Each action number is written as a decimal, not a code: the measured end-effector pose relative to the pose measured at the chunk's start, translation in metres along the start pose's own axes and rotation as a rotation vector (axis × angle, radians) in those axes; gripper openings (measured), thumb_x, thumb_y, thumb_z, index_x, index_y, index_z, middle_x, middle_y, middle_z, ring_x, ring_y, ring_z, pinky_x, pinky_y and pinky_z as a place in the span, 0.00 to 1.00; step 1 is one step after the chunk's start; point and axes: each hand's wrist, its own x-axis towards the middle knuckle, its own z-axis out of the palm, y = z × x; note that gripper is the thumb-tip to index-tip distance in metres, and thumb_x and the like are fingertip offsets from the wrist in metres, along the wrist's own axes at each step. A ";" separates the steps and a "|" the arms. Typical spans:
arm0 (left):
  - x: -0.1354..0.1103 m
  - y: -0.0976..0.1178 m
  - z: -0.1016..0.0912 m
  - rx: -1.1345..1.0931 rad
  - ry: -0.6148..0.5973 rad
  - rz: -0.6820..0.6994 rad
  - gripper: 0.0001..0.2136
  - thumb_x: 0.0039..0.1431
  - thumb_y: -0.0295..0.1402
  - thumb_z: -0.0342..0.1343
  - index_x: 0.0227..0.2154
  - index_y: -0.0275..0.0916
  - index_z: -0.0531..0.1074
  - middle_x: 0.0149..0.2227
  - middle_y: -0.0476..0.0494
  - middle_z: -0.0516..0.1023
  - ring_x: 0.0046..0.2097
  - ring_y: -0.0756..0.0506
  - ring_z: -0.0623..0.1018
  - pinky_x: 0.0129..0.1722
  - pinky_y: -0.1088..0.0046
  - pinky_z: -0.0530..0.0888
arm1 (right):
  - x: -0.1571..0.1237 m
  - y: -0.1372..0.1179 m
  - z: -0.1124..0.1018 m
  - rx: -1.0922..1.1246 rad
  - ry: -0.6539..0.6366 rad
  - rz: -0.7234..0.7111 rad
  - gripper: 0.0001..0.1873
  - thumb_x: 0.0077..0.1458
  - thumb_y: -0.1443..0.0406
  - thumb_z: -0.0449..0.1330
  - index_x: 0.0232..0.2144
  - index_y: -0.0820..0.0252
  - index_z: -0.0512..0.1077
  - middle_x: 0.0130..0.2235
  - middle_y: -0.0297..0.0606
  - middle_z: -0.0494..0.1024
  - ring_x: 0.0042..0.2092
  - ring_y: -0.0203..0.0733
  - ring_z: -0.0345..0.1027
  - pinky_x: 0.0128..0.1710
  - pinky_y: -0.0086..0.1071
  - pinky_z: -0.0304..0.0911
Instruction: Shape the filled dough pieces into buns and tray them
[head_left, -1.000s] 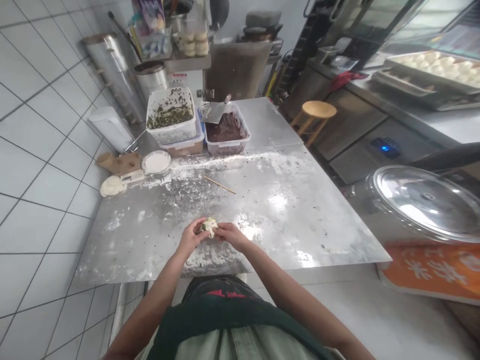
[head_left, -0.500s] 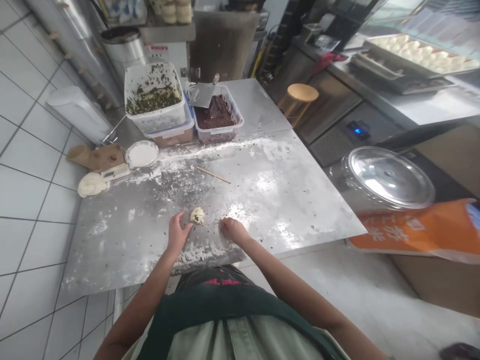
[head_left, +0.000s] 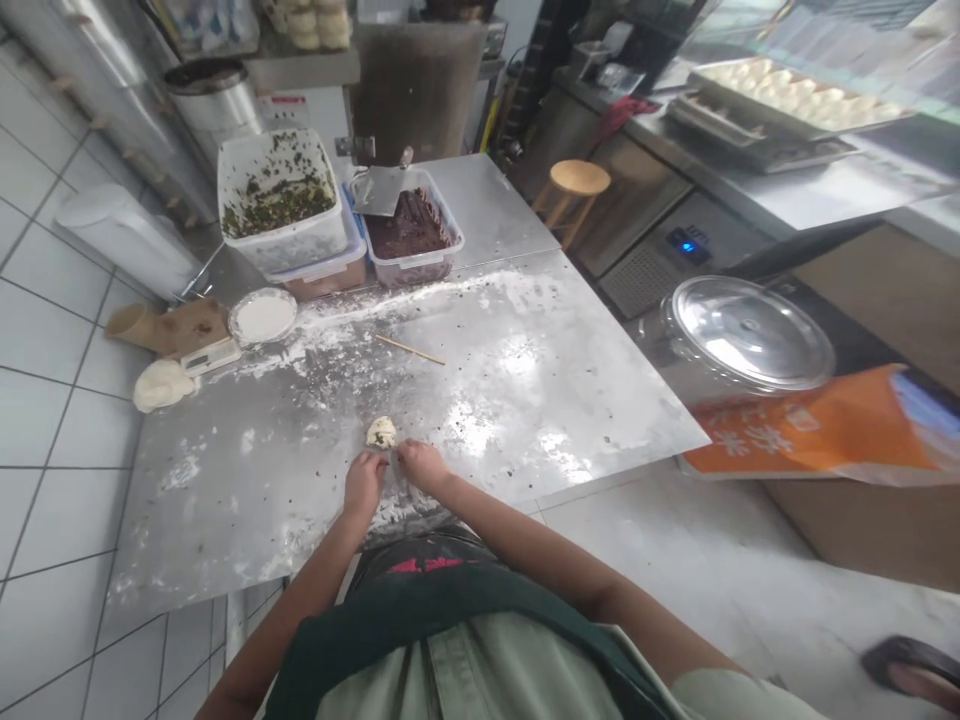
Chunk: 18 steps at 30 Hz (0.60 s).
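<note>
Dough bun (head_left: 381, 433) — hands (head_left: 364, 485) just beside (floury)

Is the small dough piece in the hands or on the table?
On the steel table: the dough piece lies free, the left hand and right hand just behind it.

A commercial bakery kitchen, with a floured steel worktable (head_left: 525, 400) and bun tray (head_left: 757, 106).

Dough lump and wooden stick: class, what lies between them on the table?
In the head view, only the steel table, dusted with flour and dark specks, lies between the wooden stick and the dough lump.
</note>
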 end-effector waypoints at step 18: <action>0.033 0.018 0.027 -0.630 0.209 -0.014 0.28 0.62 0.44 0.38 0.61 0.36 0.45 0.64 0.37 0.45 0.64 0.45 0.49 0.62 0.63 0.47 | 0.026 -0.012 -0.003 0.398 0.120 -0.314 0.28 0.45 0.76 0.52 0.52 0.67 0.62 0.53 0.46 0.67 0.57 0.41 0.55 0.56 0.33 0.53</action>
